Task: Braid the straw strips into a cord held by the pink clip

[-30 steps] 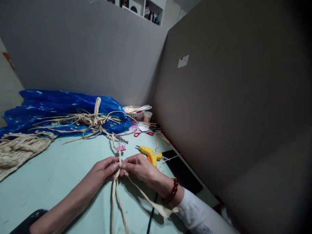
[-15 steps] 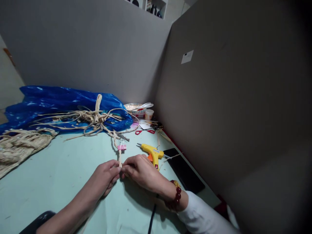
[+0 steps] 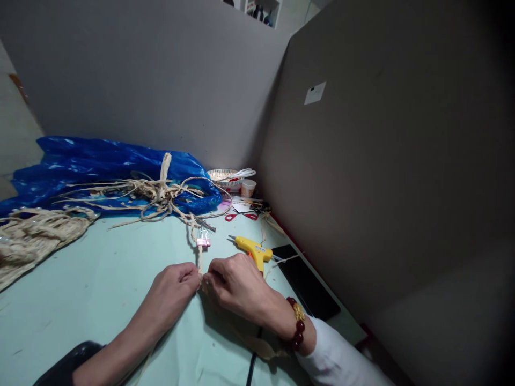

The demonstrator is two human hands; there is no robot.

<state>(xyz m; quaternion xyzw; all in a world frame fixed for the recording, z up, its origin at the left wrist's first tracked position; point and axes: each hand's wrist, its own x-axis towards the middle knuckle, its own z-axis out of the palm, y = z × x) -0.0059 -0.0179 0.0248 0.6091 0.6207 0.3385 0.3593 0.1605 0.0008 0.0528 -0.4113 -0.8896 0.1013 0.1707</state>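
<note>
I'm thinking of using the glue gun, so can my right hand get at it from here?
Probably yes: the yellow glue gun lies just beyond your right hand, with nothing visible between them. The hand hides part of the handle, and would likely have to leave the braided strand first.

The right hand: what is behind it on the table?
Behind the right hand lies a yellow glue gun. Its nozzle is visible; the hand covers part of its handle.
</note>
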